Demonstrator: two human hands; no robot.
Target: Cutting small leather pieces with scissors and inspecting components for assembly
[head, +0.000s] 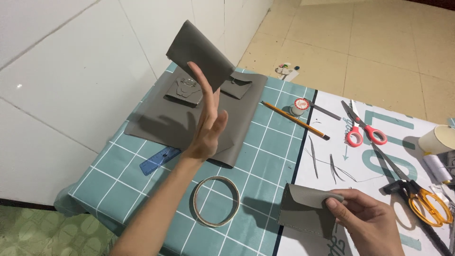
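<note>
While the right hand (367, 215) pinches a small folded grey piece (305, 208) between thumb and fingers just right of the tape ring (215, 200), the left hand (208, 121) rises beyond that ring, fingers nearly straight, gripping a larger folded grey sheet (199, 52). That sheet's long axis slants from upper left to lower right, its fold facing up. Behind the ring, under the raised hand, a grey leather sheet (156, 118) lies flat.

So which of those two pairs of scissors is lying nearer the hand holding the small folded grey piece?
The yellow-handled scissors, just right of the right hand. The red-handled scissors lie farther up the table, beyond the thin grey offcuts.
</note>
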